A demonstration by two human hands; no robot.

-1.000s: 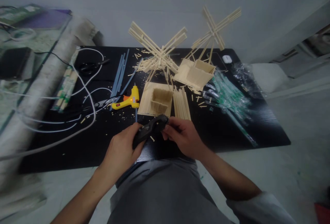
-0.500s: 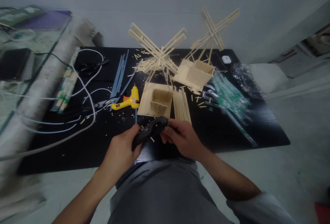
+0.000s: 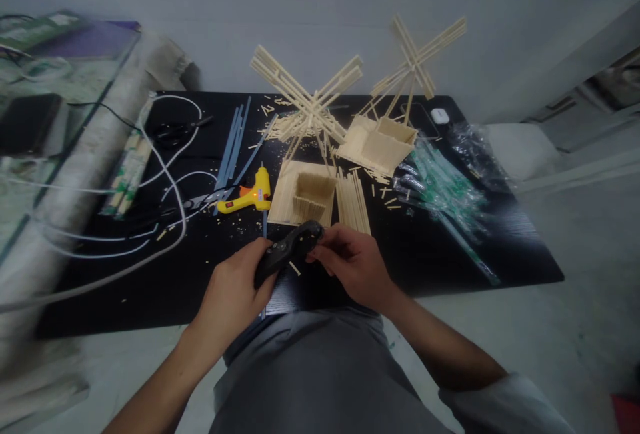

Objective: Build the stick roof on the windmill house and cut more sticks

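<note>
My left hand (image 3: 239, 279) is closed around a black curved hand tool (image 3: 285, 254), whose exact kind I cannot make out. The tool tilts up to the right above the table's front part. At its far end my right hand (image 3: 356, 267) is closed in a pinch, with the fingertips against or just beside the tool. Whatever those fingers hold is hidden. Just beyond the tool stands a windmill model (image 3: 315, 184) of pale wooden sticks, with a box on its base and crossed blades. Loose wooden sticks (image 3: 353, 201) lie along its right side.
A yellow glue gun (image 3: 247, 195) rests left of the model, near blue-grey strips (image 3: 233, 144). Behind to the right stands a second stick windmill (image 3: 380, 141). Plastic wrappers (image 3: 445, 181) lie at right. White cables (image 3: 175, 194), scissors (image 3: 197, 202) and bundled sticks (image 3: 130, 167) occupy the left.
The black tool's far end has shifted slightly left and towards the viewer. My right hand has moved a little with it; the things on the table look unmoved.
</note>
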